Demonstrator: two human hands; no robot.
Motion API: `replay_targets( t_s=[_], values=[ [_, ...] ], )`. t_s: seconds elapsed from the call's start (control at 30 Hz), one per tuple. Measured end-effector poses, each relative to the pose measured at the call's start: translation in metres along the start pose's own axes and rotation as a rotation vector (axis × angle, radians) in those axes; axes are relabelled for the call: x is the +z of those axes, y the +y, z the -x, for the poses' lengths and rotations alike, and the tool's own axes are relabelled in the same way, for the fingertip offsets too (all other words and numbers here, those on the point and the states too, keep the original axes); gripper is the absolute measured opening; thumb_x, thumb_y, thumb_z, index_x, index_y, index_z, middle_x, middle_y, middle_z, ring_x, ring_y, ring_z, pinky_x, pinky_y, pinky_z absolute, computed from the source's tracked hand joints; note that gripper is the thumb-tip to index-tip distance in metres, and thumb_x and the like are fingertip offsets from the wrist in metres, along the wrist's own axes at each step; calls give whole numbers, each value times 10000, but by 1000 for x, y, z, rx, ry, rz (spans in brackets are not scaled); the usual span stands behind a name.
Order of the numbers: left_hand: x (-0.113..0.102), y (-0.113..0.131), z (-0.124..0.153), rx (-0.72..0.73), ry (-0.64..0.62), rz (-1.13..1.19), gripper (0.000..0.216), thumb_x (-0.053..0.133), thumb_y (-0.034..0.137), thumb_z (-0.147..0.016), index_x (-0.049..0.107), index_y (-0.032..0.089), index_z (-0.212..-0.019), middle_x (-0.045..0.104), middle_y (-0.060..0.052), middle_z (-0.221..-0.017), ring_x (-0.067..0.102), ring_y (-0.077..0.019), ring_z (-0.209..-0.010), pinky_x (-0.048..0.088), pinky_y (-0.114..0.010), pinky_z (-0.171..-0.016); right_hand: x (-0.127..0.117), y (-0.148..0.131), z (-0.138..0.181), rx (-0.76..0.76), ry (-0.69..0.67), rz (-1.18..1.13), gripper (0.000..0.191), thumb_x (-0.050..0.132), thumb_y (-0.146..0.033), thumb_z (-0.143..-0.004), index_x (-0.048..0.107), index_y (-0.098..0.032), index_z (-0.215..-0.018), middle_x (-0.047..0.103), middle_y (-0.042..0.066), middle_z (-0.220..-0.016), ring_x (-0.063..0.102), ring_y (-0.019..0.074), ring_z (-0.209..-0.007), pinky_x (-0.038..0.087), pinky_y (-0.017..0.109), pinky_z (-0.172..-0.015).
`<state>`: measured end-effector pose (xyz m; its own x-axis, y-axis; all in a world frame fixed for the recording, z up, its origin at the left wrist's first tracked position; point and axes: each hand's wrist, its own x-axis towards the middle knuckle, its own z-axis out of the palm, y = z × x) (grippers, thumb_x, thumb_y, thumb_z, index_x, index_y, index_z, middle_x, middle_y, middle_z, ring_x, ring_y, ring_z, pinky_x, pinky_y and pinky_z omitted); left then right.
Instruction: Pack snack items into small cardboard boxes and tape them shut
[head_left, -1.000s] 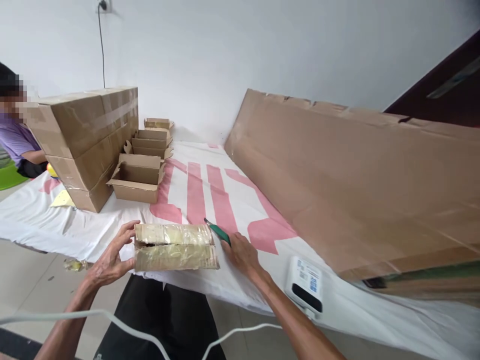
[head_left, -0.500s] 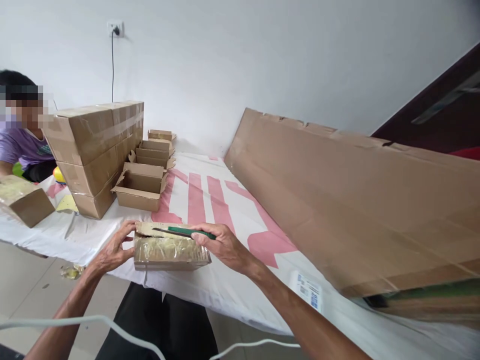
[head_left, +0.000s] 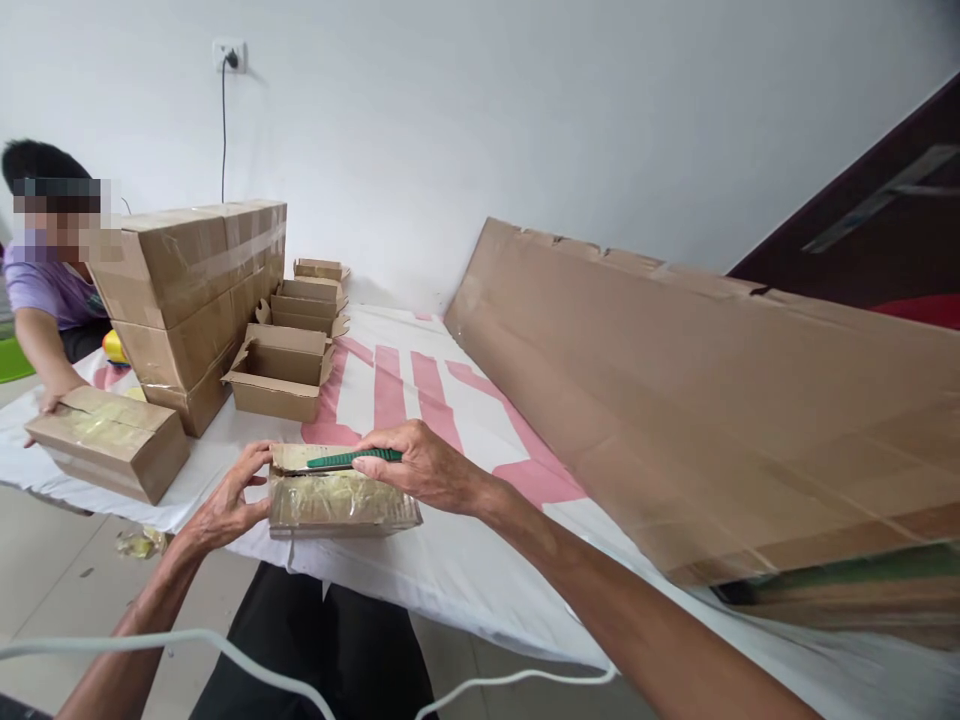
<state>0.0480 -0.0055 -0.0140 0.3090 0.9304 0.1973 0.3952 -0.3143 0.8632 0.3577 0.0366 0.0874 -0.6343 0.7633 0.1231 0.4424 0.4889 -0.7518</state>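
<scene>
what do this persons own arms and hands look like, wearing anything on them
Both the left arm and right arm are bare as far as the picture shows, with no sleeves in view. The left hand and right hand wear no gloves, and no watch, band or ring shows. The forearms look lean and sinewy. A white cable loops across low in front.

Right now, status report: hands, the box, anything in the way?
Left hand gripping taped carton by its end. Right hand holding green utility knife along carton top. Open carton behind, apart.

Cutter [head_left: 352, 459] rear hidden under right hand [head_left: 420, 465].
</scene>
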Motion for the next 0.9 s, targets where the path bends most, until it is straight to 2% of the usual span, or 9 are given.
replay_targets(
  t_s=[0.27,0.43,0.6,0.73,0.9],
  values=[
    [0,-4,-2,24,1,-27,463,722,382,-928,681,277,-1377,526,-126,-1587,567,-310,-1421,559,-433,-1111,0,-18,-15,-27,-62,285,293,580,-299,-968,740,-177,-754,600,-15,-661,444,114,-625,300,294,-635],
    [-4,-10,-5,33,2,-61,489,720,397,-918,678,277,-1390,531,-130,-1592,578,-327,-1423,584,-432,-1090,0,-29,-31,-14,-94,487,312,630,-285,-945,618,-183,-650,545,-27,-640,393,109,-616,255,302,-631],
    [-9,-16,-9,39,1,-102,506,717,382,-916,676,291,-1412,534,-125,-1602,586,-333,-1421,594,-425,-1080,-9,-35,-37,40,-148,580,320,641,-290,-934,608,-190,-631,453,-47,-584,279,115,-598,197,325,-618],
    [-13,-16,-14,25,-16,-120,512,722,387,-913,683,296,-1416,538,-126,-1597,594,-330,-1415,603,-418,-1066,-24,-20,-29,52,-166,574,321,635,-292,-948,647,-181,-647,500,-36,-613,324,109,-609,187,333,-623],
    [-16,-10,-19,-1,-37,-118,500,722,392,-898,704,300,-1389,575,-116,-1549,613,-327,-1376,606,-437,-1057,-52,21,-1,59,-124,539,280,627,-238,-942,749,-204,-692,571,-24,-624,356,110,-597,209,326,-612]
  ],
)
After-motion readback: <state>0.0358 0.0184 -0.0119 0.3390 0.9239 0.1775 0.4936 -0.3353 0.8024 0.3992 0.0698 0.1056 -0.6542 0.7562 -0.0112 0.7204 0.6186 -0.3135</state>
